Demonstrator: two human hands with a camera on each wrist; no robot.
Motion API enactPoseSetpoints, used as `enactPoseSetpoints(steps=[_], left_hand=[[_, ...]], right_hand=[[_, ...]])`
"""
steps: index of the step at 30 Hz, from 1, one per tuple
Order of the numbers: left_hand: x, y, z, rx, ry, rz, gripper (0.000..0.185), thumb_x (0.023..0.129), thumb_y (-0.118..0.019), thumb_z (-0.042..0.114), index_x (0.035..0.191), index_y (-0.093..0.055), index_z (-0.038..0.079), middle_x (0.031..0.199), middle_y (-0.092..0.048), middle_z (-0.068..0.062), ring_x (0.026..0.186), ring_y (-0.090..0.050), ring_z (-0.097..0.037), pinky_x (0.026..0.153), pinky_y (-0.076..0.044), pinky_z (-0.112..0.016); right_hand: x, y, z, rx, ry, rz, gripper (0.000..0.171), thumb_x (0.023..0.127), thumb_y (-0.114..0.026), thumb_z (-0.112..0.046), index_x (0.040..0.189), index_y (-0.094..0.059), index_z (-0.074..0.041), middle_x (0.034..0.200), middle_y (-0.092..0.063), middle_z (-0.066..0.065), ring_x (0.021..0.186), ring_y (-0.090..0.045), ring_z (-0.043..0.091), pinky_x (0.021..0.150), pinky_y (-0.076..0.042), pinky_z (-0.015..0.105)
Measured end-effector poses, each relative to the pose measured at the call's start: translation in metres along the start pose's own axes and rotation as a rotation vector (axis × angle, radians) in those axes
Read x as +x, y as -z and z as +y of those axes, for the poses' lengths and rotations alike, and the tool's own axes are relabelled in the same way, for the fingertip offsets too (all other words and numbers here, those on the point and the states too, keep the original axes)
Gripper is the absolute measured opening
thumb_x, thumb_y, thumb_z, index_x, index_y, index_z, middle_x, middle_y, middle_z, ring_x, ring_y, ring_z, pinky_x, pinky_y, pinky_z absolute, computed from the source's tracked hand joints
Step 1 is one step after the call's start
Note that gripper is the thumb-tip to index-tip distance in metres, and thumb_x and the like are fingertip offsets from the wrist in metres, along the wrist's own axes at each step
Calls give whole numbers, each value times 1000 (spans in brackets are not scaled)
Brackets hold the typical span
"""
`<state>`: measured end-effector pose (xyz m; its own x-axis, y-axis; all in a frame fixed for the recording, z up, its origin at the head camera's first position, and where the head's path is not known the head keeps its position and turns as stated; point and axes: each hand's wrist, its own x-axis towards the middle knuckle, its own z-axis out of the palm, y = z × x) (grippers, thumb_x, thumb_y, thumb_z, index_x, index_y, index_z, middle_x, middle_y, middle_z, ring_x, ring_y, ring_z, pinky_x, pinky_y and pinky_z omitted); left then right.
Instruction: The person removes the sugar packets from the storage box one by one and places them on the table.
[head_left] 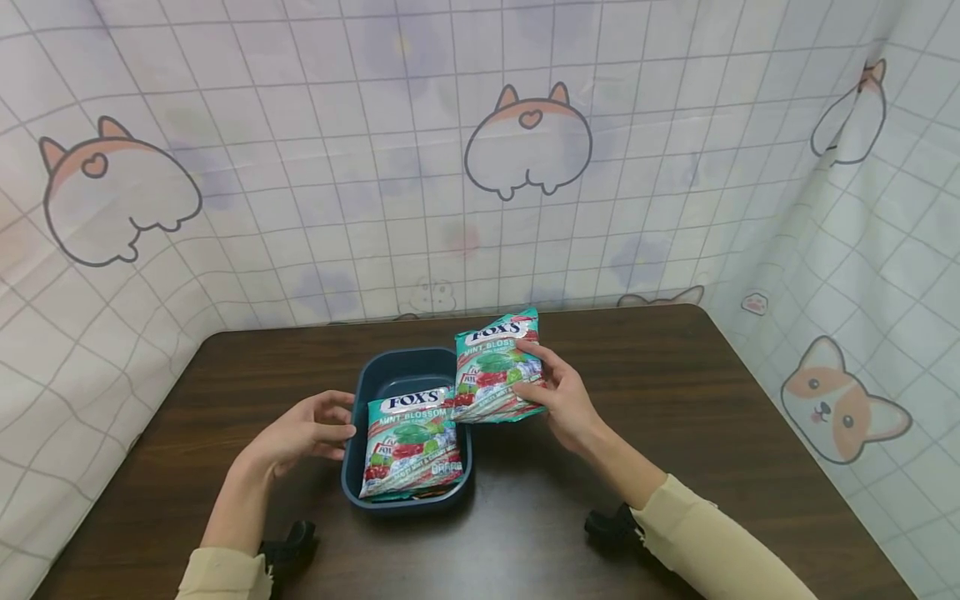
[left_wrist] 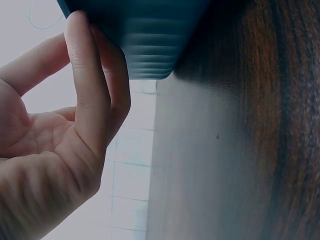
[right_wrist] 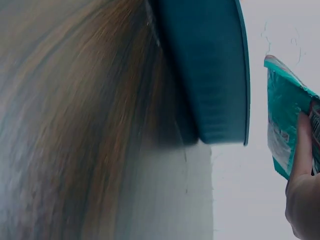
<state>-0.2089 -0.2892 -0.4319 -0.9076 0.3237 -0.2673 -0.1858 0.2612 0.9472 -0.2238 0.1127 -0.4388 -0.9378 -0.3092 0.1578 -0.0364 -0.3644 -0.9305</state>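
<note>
Head view: the bin (head_left: 408, 362), dark blue with rounded corners, stands on the table (head_left: 525, 508) slightly left of the frame's centre, in the lower half. A bag (head_left: 412, 450) of FOX'S sweets lies in it, face up, filling the lower part; its label reads "Mint Blossom". The edge of further packaging shows beneath it at the bottom of the bin; contents not legible.

The right hand (head_left: 562, 400), right of centre, is clamped on a second bag (head_left: 491, 375), a matching FOX'S pack, with two digits on the printed front at its right side. This pack is tilted and, in the head view, overlaps the bin's upper right rim. The right wrist view shows it at the right edge of the frame, apart from the bin, with pale background between.

The left hand (head_left: 307, 429), left of the bin, has its fingers loosely bent and apart. In the left wrist view, a fingertip touches the bin near its rim, upper left of the frame.

Pale sleeves (head_left: 712, 533) cover both forearms at the lower edge. A white gridded cloth (head_left: 375, 142) with corgi drawings fills the upper half.
</note>
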Motion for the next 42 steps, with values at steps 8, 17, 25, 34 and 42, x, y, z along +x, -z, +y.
enactPoseSetpoints(steps=[8,17,25,34,42], left_hand=[[0,0,-1,2,-1,-6,63,98,-70,9,148,-34,-6,114,-54,-19,91,-63,-28,80,-61,-42],[-1,0,0,5,1,-4,64,98,-69,9,148,-33,-6,114,-54,-20,91,-63,-28,80,-61,-41],[0,1,0,9,-2,-10,63,98,-70,9,148,-33,-6,114,-54,-20,90,-63,-28,80,-61,-41],[1,2,0,10,-9,-15,63,98,-69,8,148,-33,-6,115,-54,-21,90,-64,-28,80,-61,-41],[1,1,1,12,-9,-12,64,97,-70,8,148,-33,-7,113,-55,-21,89,-64,-28,80,-61,-40]], right_hand=[[1,18,4,-14,-18,43,65,98,-58,8,157,-35,-2,144,-39,21,111,-62,24,86,-59,34],[5,29,9,-3,-42,69,64,98,-57,10,157,-34,-2,141,-40,20,109,-63,22,84,-59,34],[8,38,12,-29,-63,103,65,98,-58,9,157,-35,-2,142,-40,21,108,-63,22,83,-59,33],[11,44,17,-77,-145,127,66,98,-57,10,158,-33,-4,150,-35,23,112,-58,23,85,-58,31],[18,46,21,-98,-207,129,65,98,-57,11,157,-34,-4,154,-33,22,112,-58,25,83,-58,32]])
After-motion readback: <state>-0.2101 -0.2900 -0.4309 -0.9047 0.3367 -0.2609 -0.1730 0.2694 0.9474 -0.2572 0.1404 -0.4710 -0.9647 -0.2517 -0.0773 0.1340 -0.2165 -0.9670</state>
